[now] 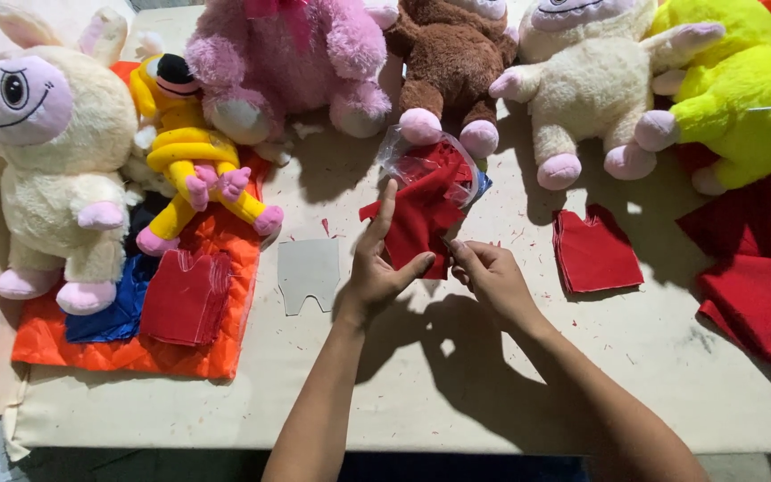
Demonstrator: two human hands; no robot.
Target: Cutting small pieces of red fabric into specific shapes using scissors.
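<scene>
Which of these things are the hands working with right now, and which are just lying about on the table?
In hand:
- red felt piece, pinched by left hand and right hand
- clear bag of red pieces, just behind it

Lying about:
- grey template
- red stack to the right
- red stack on orange quilt
- red cloth
- plush toys along the back

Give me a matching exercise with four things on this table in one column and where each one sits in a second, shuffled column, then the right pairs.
Things:
1. Red felt piece
2. Grey template
3. Red stack
4. Yellow doll

Places:
A. lying on the orange quilt
B. held between left hand and right hand
C. flat on the table, left of the left hand
D. below the cream plush, right of the hands

Pairs: 1-B, 2-C, 3-D, 4-A
</scene>
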